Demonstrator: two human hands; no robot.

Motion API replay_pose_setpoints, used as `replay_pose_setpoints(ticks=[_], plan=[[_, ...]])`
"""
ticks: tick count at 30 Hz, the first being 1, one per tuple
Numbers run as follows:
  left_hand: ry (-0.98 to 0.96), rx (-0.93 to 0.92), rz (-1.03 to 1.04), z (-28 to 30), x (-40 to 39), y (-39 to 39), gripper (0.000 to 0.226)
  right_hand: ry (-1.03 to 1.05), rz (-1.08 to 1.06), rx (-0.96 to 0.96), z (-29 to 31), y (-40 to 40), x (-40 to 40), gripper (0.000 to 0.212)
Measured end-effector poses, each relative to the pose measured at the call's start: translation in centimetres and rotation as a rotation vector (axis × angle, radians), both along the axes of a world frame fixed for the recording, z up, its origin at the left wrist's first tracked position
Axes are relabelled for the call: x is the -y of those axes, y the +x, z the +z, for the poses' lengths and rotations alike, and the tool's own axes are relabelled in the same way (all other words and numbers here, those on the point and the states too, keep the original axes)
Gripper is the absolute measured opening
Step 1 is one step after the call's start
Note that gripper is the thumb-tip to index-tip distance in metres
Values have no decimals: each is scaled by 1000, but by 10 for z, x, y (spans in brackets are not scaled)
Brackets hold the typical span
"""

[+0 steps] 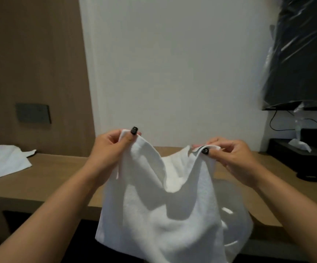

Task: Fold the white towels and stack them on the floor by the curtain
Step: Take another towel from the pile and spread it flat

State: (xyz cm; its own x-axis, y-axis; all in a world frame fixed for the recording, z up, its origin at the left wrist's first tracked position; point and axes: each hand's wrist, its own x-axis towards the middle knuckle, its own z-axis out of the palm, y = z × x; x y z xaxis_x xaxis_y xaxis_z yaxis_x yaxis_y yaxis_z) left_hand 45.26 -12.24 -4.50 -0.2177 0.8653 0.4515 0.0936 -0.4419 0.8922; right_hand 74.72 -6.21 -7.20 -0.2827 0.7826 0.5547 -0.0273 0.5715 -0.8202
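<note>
Both forearms reach forward; we find the left hand (pixel 115 144) and right hand (pixel 229 154) each pinching a top corner of the white towel (pixel 153 215), which hangs below their grip over the worktop (pixel 59 177), evidently to align edges for folding.

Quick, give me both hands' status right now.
Left hand: pinching the top left corner of the white towel, held up over the desk.
Right hand: pinching the towel's top right corner.

Single head-worn view, forward and down (close) over a wooden desk (pixel 40 179) against the wall.
</note>
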Motion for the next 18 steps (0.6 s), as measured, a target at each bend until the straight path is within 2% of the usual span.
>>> replay_pose_setpoints(ticks=[3, 5, 7, 9, 12, 18], plan=[[-17, -149, -28, -15, 0, 20, 20, -102, -34, 114, -25, -11, 4, 18], [-58, -194, -61, -29, -3, 28, 18, -176, -68, 249, -48, -16, 4, 5], [-81, -206, -69, -41, -7, 31, 14, -214, -78, 327, -63, -20, 7, 11], [-102, -233, -49, -51, -14, 31, 11, -231, -116, 314, -69, -26, 10, 19], [-142, -403, -6, -62, -28, 37, 6, -234, -202, 320, -82, -34, 14, 18], [-263, -767, 20, -71, -60, 69, 29, -287, -212, 231, -105, -35, 12, 19]])
